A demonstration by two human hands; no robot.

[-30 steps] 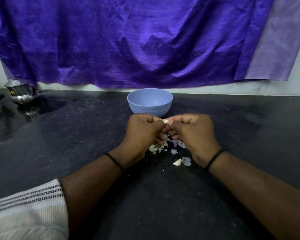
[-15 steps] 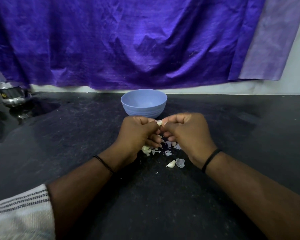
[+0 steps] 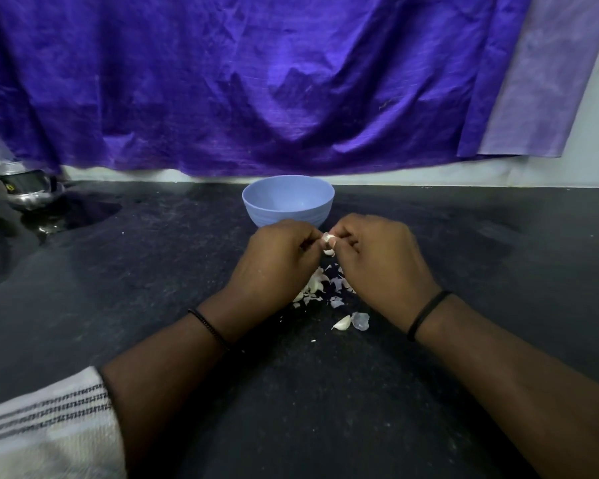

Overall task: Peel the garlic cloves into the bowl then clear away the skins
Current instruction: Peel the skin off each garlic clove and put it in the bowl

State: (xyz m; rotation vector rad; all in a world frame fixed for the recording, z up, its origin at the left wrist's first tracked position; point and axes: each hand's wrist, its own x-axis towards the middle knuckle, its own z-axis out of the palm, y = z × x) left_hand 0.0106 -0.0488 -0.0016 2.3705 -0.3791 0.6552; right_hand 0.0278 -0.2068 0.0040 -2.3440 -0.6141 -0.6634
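Note:
A light blue bowl [image 3: 288,199] stands on the black counter [image 3: 153,288], just beyond my hands. My left hand [image 3: 277,261] and my right hand [image 3: 381,261] meet in front of it, and both pinch one garlic clove [image 3: 328,240] between fingertips and thumbs. Under and between the hands lies a pile of white skins and garlic pieces [image 3: 320,286]. One loose clove [image 3: 342,323] lies nearer me, with a piece of skin [image 3: 360,320] beside it. What the bowl holds is hidden by its rim.
A steel pot [image 3: 25,188] stands at the far left on a wet patch of the counter. A purple cloth [image 3: 256,81] hangs on the wall behind. A striped white sleeve [image 3: 45,423] covers my left upper arm at the bottom left.
Both hands have stayed together on the clove, with small finger movements. The camera has shifted slightly, so the bowl and hands sit a little differently in view.

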